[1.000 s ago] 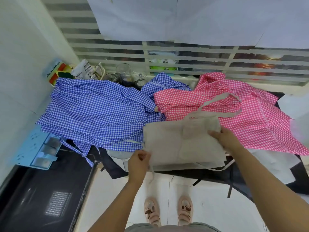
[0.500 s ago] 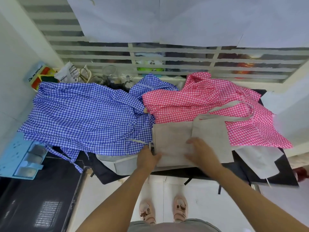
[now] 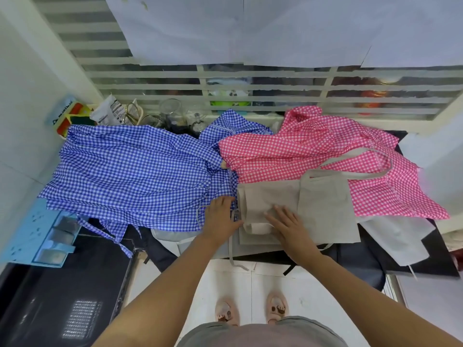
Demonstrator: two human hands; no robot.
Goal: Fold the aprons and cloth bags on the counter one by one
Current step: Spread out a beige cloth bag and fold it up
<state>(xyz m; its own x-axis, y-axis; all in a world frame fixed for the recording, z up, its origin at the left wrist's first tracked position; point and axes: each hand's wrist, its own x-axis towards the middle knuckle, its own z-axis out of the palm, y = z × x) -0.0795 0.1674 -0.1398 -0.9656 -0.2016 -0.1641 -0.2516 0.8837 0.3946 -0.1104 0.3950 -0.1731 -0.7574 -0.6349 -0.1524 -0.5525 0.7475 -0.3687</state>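
— What was nearest to the person?

— Pink slippers [image 3: 226, 313] on a white tiled floor, with both bare forearms reaching forward to the counter [image 3: 441, 266].

— And the hands?

— The right hand [image 3: 288, 229] lay palm down on the beige cloth bag [image 3: 325, 209], fingers spread and straight, pressing on its near left part. It gripped nothing. The left hand [image 3: 221, 216] lay palm down too, fingers fairly straight. It rested just beside the bag's left edge, on the hem of the blue checked apron [image 3: 135, 171], with its thumb reaching to that edge.

— So where was the bag itself?

— At the front of the counter, under the right hand and stretching off to that hand's right. Its left part looked doubled over. Its right part lay in a single flat layer, overlapping the pink checked apron [image 3: 313, 151]. A long handle [image 3: 370, 174] looped back across the pink cloth.

— What else was on the counter?

— A white cloth [image 3: 395, 236] hung over the edge to the right of the bag. The blue apron was spread wide on the left, touching the pink one near the middle. A light blue box [image 3: 37, 236] sat by the left wall.

— And further back?

— A glass jar [image 3: 172, 110] and a white packet [image 3: 110, 113] stood behind the blue apron, below a barred window [image 3: 275, 82].
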